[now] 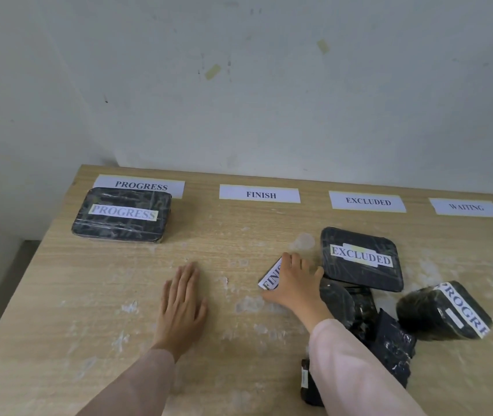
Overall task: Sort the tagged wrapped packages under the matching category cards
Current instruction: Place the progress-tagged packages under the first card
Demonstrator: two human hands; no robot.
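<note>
Four white category cards lie along the table's far edge: PROGRESS (140, 185), FINISH (260, 194), EXCLUDED (367, 201), WAITING (466, 207). A black wrapped package tagged PROGRESS (122, 214) sits just under the PROGRESS card. My right hand (294, 285) grips a package tagged FINISH (270, 276), mostly hidden beneath it. Beside it lies a package tagged EXCLUDED (360, 258). Another rounded package tagged PROGRESS (443, 310) rests at the right. My left hand (182, 301) lies flat on the table, fingers apart, holding nothing.
More black wrapped packages (389, 343) are piled under my right forearm, tags hidden. The wooden table (95, 295) has scuffed white patches. A wall stands right behind the far edge; the table's left edge drops to the floor.
</note>
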